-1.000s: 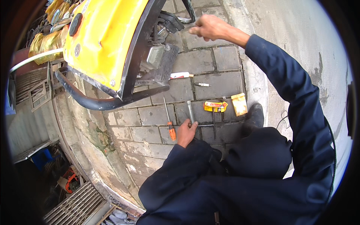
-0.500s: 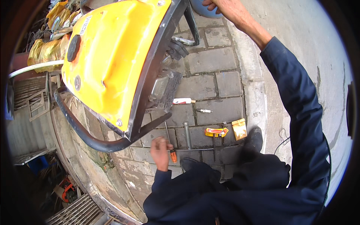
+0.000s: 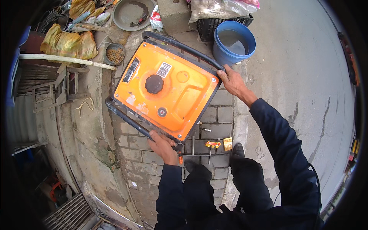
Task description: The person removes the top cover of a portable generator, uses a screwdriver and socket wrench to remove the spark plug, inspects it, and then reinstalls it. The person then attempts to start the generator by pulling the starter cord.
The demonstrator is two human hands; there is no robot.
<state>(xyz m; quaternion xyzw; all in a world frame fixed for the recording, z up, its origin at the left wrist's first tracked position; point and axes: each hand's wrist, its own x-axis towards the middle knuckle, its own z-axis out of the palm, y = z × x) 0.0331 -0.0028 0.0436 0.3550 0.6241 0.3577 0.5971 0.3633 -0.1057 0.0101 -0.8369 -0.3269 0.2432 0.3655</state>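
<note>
A portable generator (image 3: 172,99) with an orange fuel tank top, a black cap and a black tubular frame sits angled on the paving. My left hand (image 3: 164,147) is closed round the frame's near tube at the corner. My right hand (image 3: 234,83) grips the far tube at its right end. Close to my left hand lies a screwdriver (image 3: 180,158) with an orange handle. Beside it on the bricks are a metal tube (image 3: 193,145), a spark plug (image 3: 206,130), a red and yellow package (image 3: 213,144) and a small yellow box (image 3: 227,143).
A blue bucket (image 3: 226,53) of water stands just beyond my right hand, before a black crate (image 3: 207,28) with sacks on it. A grey basin (image 3: 132,15), a small bowl (image 3: 114,53) and a white pipe (image 3: 69,59) lie to the far left. My shoes are near the tools.
The generator was tilted up with its underside parts showing; now its top faces up. My left hand has moved from near the screwdriver onto the frame.
</note>
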